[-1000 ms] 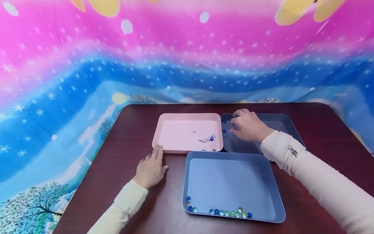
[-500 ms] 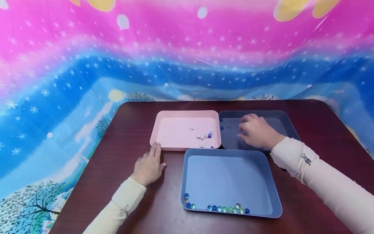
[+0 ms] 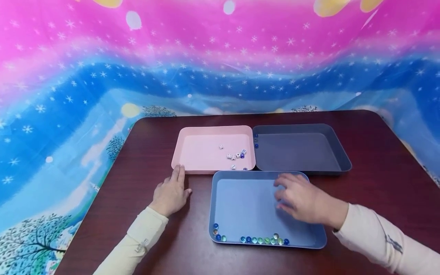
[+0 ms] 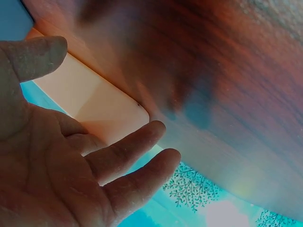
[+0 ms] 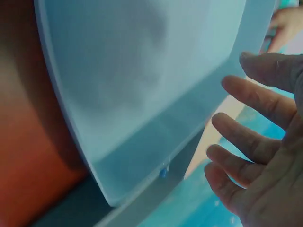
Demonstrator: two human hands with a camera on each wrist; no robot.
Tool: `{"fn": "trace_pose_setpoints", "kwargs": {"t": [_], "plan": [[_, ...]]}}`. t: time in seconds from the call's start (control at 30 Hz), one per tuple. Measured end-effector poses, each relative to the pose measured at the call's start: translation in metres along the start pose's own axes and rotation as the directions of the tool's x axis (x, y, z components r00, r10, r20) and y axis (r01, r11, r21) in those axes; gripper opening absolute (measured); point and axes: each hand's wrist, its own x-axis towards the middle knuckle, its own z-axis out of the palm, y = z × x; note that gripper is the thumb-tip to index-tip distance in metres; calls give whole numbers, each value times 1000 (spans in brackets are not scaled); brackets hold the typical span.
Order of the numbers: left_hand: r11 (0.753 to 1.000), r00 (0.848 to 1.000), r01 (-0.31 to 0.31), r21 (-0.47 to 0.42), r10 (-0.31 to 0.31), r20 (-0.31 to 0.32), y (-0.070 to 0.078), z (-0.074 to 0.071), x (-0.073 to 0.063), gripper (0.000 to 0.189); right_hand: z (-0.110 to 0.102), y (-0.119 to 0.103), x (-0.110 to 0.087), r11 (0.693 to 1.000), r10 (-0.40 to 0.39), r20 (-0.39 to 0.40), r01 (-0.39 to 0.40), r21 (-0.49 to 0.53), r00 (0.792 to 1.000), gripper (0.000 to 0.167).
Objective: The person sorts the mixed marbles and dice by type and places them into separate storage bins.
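Held the right hand [image 3: 306, 200] loosely spread, gripping nothing, over the blue tray [image 3: 240, 202]. Rested the left hand [image 3: 170, 196], straight-fingered and empty, against the near left corner of the pink tray [image 3: 199, 147]. Had marbles [image 3: 267, 240] along the blue tray's near side, dice [image 3: 233, 157] in the pink tray, 3 small pieces [image 3: 256, 146] inside the gray tray [image 3: 295, 152].

A hand could pass over the left middle of the blue tray [image 3: 240, 206]. The right hand [image 3: 307, 201] blocks its right side; marbles [image 3: 254, 240] line the near wall.
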Motion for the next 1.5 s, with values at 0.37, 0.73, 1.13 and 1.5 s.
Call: {"fn": "trace_pose_setpoints", "kwargs": {"t": [0.37,0.73,1.13,1.5], "plan": [[1000,1000,17,-6,-17,-1,-3,0,1,81,18,-25,-23,982,-174,130,162,99,976,18],[1000,1000,4,-13,-4,-6,-3,2,0,81,30,-23,-28,971,-230,61,225,83,971,28],[1000,1000,5,-1,-5,-15,0,-1,2,81,26,-23,-23,976,-189,141,170,138,972,26],[1000,1000,2,-7,-2,-4,0,1,2,80,9,3,-11,996,-88,-37,88,-12,995,19]]}}
